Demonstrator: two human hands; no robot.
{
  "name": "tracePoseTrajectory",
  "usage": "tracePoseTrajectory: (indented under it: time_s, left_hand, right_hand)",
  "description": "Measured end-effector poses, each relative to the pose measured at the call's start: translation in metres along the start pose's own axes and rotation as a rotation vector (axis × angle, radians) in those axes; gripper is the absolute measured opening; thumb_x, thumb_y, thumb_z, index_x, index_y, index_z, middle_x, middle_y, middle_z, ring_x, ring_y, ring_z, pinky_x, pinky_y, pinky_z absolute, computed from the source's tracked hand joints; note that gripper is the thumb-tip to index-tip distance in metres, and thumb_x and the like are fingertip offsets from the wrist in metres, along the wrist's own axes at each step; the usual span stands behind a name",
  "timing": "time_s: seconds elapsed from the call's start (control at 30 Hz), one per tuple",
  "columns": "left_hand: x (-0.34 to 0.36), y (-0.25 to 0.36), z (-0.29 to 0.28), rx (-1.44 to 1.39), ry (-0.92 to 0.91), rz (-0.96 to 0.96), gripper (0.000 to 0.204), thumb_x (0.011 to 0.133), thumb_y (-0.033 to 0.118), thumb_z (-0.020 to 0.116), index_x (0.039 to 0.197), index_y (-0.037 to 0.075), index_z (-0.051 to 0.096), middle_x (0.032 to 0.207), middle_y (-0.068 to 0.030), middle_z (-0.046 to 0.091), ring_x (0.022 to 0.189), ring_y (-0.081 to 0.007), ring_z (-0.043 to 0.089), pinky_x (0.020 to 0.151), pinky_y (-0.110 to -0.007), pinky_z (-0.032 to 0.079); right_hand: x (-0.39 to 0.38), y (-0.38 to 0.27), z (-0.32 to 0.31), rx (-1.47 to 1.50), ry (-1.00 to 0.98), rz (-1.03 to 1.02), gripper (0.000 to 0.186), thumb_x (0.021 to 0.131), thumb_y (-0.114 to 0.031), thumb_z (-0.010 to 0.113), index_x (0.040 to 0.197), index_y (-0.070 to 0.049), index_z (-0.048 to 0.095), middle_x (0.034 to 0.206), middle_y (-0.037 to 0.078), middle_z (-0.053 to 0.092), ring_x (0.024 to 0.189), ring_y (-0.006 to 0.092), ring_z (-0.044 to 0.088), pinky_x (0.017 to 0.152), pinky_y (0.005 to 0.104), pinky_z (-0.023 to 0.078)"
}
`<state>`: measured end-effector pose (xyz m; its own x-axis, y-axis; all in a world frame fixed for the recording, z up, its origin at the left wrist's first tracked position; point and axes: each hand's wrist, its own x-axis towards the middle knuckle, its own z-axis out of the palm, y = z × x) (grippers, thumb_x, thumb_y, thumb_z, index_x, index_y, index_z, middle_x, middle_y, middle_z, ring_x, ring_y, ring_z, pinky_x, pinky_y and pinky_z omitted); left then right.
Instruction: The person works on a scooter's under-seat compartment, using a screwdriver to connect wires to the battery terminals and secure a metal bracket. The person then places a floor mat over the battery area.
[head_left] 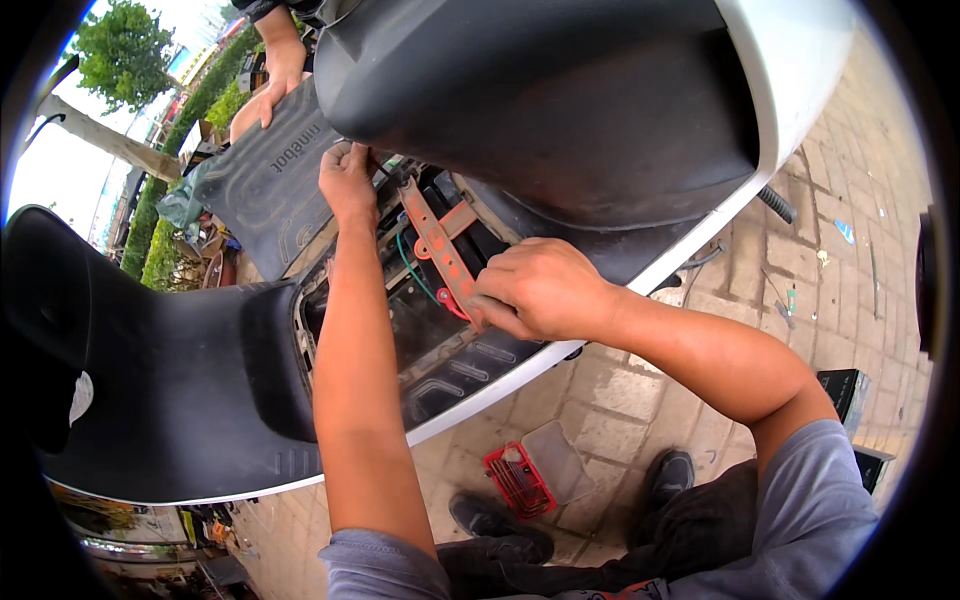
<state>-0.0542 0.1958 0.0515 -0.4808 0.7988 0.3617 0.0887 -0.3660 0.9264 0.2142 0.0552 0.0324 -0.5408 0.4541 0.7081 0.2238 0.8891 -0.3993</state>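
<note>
Across an opened compartment (395, 300) in the scooter's footboard lies an orange, worn metal bracket (428, 230) with holes and a side arm. My right hand (545, 290) is closed around its near end, thumb pressed against the metal. At the far end of the opening, my left hand (348, 185) is pinched beside a dark cable; what its fingertips hold is hidden. A green wire (415, 268) and a red lead (450, 300) run beside the bracket. Another person's hand (284, 75) holds the lifted grey rubber floor mat (265, 175) on the far side.
The black scooter seat (540, 90) overhangs the compartment, and the dark front body (180, 370) stands at left. On the brick paving (610, 400) near my shoes is an open red tool case (520, 480) holding small metal tools. Dark boxes (845, 395) stand at right.
</note>
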Motion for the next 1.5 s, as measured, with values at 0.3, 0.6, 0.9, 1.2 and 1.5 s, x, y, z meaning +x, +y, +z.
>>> tracePoseTrajectory:
  time_s: [0.3, 0.6, 0.9, 1.2, 1.5]
  left_hand:
    - [-0.003, -0.004, 0.005, -0.11, 0.021, 0.042, 0.015, 0.093, 0.006, 0.068, 0.095, -0.004, 0.057, 0.079, -0.0069, 0.065, 0.069, -0.0133, 0.062, 0.066, -0.025, 0.054]
    - [-0.008, -0.02, 0.011, -0.023, 0.075, 0.173, 0.022, 0.09, 0.009, 0.073, 0.096, -0.005, 0.058, 0.075, -0.0028, 0.064, 0.07, -0.0079, 0.057, 0.066, -0.023, 0.05]
    - [-0.002, -0.009, 0.0, -0.054, -0.137, 0.025, 0.015, 0.1, 0.008, 0.055, 0.106, -0.006, 0.055, 0.094, -0.0125, 0.071, 0.086, -0.0177, 0.067, 0.075, -0.027, 0.053]
    - [-0.001, -0.006, -0.012, 0.291, -0.183, 0.184, 0.017, 0.102, 0.009, 0.047, 0.102, -0.004, 0.057, 0.087, -0.0135, 0.07, 0.075, -0.0199, 0.065, 0.071, -0.033, 0.052]
    - [-0.01, -0.011, -0.012, 0.238, -0.174, 0.225, 0.018, 0.093, 0.01, 0.059, 0.107, -0.001, 0.061, 0.091, -0.02, 0.07, 0.08, -0.0307, 0.068, 0.074, -0.037, 0.052]
  right_hand:
    - [0.001, -0.002, -0.003, -0.02, -0.009, 0.003, 0.015, 0.078, -0.018, 0.073, 0.072, -0.01, 0.062, 0.063, 0.006, 0.058, 0.06, 0.0276, 0.059, 0.057, 0.0385, 0.048]
    - [0.002, -0.003, -0.003, -0.019, -0.027, 0.024, 0.013, 0.078, -0.018, 0.071, 0.073, -0.009, 0.063, 0.063, 0.007, 0.058, 0.061, 0.0295, 0.06, 0.057, 0.0412, 0.048]
    - [0.0, -0.002, -0.003, -0.058, -0.044, 0.011, 0.014, 0.076, -0.016, 0.075, 0.073, -0.009, 0.064, 0.064, 0.008, 0.058, 0.06, 0.0295, 0.058, 0.057, 0.0394, 0.047]
    - [0.008, -0.012, -0.001, -0.052, -0.061, 0.057, 0.011, 0.078, -0.015, 0.074, 0.072, -0.009, 0.066, 0.063, 0.008, 0.058, 0.06, 0.0294, 0.059, 0.055, 0.0397, 0.046]
    - [0.159, -0.002, 0.033, -0.162, 0.055, 0.143, 0.011, 0.087, -0.01, 0.067, 0.092, 0.0, 0.068, 0.095, 0.015, 0.066, 0.085, 0.0338, 0.064, 0.075, 0.04, 0.052]
